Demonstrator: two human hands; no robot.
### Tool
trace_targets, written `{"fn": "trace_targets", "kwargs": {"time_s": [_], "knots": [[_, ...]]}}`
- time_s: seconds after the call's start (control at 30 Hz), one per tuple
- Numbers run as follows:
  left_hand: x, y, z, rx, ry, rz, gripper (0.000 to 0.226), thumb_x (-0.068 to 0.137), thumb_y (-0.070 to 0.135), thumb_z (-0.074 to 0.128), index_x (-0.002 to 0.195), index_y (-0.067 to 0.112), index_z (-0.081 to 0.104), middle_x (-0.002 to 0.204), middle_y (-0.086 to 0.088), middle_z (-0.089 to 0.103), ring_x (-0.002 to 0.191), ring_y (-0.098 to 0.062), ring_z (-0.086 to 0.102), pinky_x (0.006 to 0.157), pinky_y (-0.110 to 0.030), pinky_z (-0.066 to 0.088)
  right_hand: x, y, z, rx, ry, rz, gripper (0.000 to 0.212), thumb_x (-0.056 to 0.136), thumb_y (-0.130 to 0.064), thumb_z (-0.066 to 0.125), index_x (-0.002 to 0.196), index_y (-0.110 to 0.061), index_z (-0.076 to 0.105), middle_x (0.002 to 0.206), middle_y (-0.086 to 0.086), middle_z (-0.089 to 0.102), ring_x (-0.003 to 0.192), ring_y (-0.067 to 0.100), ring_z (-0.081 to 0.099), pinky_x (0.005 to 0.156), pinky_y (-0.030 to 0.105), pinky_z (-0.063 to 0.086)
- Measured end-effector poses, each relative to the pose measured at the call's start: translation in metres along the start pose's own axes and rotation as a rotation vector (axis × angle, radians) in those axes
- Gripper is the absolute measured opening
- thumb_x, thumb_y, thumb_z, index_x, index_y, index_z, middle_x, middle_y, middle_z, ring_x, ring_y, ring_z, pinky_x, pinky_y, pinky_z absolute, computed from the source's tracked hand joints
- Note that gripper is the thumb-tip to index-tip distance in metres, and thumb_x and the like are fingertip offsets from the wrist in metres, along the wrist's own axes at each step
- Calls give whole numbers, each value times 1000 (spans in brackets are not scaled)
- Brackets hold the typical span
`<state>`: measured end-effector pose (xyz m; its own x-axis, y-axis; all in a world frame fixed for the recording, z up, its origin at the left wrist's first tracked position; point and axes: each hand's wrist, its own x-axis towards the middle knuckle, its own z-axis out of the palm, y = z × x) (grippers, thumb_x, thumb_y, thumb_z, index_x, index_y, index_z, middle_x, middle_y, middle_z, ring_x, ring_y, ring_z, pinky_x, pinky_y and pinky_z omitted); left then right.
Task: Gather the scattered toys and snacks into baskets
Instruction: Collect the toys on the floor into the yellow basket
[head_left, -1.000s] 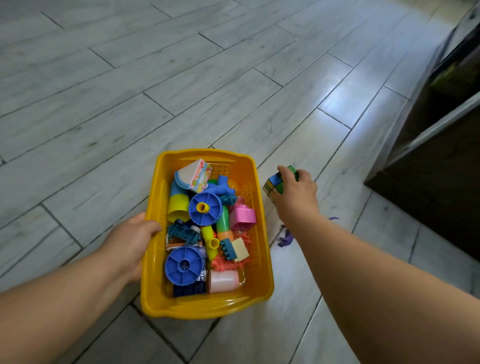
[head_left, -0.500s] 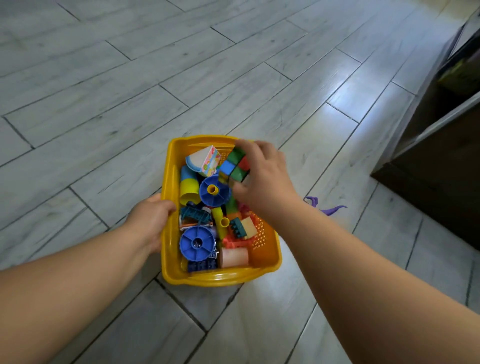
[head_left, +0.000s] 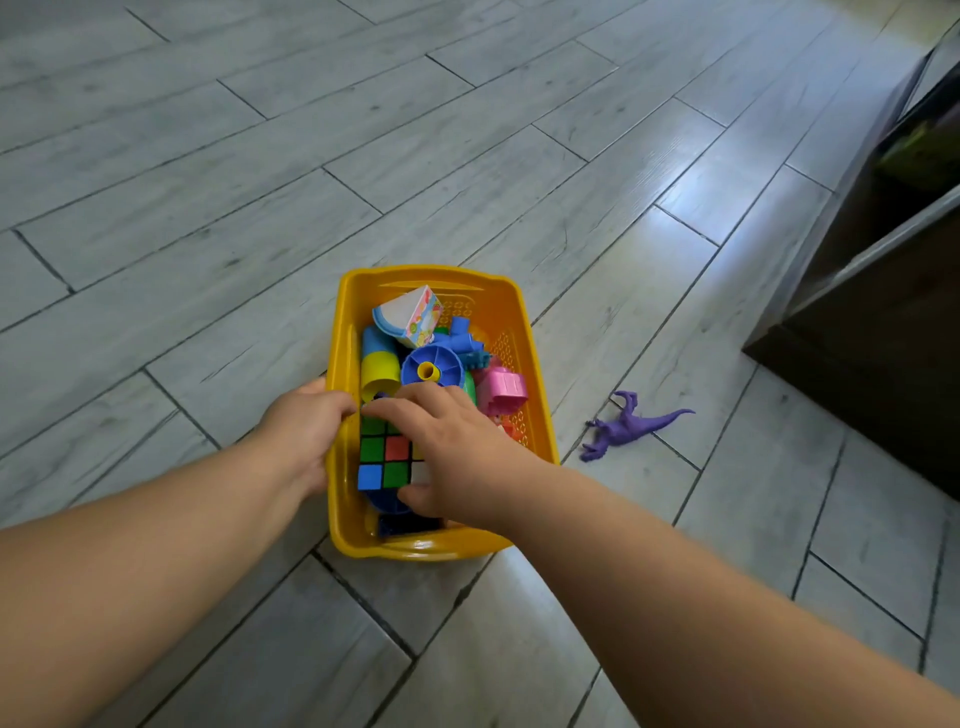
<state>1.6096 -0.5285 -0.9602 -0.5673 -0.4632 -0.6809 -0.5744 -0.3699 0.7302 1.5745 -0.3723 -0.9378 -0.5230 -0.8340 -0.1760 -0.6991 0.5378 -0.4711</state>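
A yellow plastic basket (head_left: 535, 374) stands on the grey floor, filled with several coloured plastic toy pieces. A colour puzzle cube (head_left: 385, 453) lies on top of the toys at the basket's near left. My right hand (head_left: 451, 447) lies over the cube, fingers across its far edge and thumb at its near edge, holding it. My left hand (head_left: 304, 434) grips the basket's left rim. A purple toy dinosaur (head_left: 628, 428) lies on its side on the floor to the right of the basket.
A dark wooden cabinet (head_left: 878, 332) with a pale top edge stands at the right, close to the dinosaur. Grey plank-pattern tiles (head_left: 260, 182) stretch away on the far side and left of the basket.
My right hand carried the cube from the floor right of the basket, over the toys, and down into the near left of the basket. My left hand stayed on the rim.
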Motion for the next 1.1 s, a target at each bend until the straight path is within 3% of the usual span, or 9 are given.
{"fn": "trace_targets", "kwargs": {"time_s": [0.1,0.2,0.27,0.37,0.43,0.57,0.7,0.83,1.1], "knots": [[0,-1,5,10,-5,-18,36,90,-2,47,122,10,60,107,-31,65,90,-42,67,68,-54,59,-1,1,5,34,-17,-19,82,75,-31,74,145,-28,31,140,2,35,125,26,35,107,39,35],[-2,0,13,21,-23,-2,22,91,-2,46,97,11,63,98,-31,64,75,-37,66,60,-47,59,-6,6,-4,93,26,3,80,76,-44,73,143,-29,33,139,-1,40,125,19,40,105,35,39],[0,-2,17,23,-29,-11,21,93,0,45,95,12,62,88,-25,66,66,-34,66,50,-38,57,-10,17,-19,217,231,120,63,82,-43,68,137,-27,41,131,-6,49,116,9,48,98,31,45],[4,-4,21,18,-33,-33,18,95,3,45,96,13,60,88,-23,68,70,-36,69,55,-42,58,-14,58,-39,371,626,385,38,91,-31,58,127,-25,50,118,-8,56,100,6,54,88,27,47],[6,-3,23,23,-25,-48,17,97,5,46,93,15,59,89,-22,69,73,-37,69,60,-45,58,-17,97,-44,368,737,571,34,94,-25,52,128,-25,50,123,-5,56,106,11,56,92,29,45],[9,-1,24,18,-18,-58,17,97,5,47,99,15,60,91,-23,70,77,-39,70,65,-49,58,-37,173,-23,164,320,930,66,85,0,51,141,-33,35,150,2,27,136,25,31,105,41,39],[9,1,26,6,-22,-72,16,97,7,47,101,16,60,95,-24,71,81,-39,71,67,-50,59,-55,194,2,-150,-74,891,78,83,-2,59,142,-41,27,156,5,11,144,28,7,112,47,22],[8,0,31,9,-22,-77,18,97,5,46,98,16,60,98,-25,70,87,-41,70,69,-51,59,-57,195,11,-233,-116,827,58,86,-17,60,133,-41,35,152,8,9,141,30,10,112,49,17],[8,-8,41,39,-21,-97,18,98,7,47,106,15,61,89,-20,74,78,-38,72,60,-47,60,-56,199,12,-300,-60,788,41,87,-21,62,124,-30,45,150,10,16,118,31,44,90,43,44]]}}
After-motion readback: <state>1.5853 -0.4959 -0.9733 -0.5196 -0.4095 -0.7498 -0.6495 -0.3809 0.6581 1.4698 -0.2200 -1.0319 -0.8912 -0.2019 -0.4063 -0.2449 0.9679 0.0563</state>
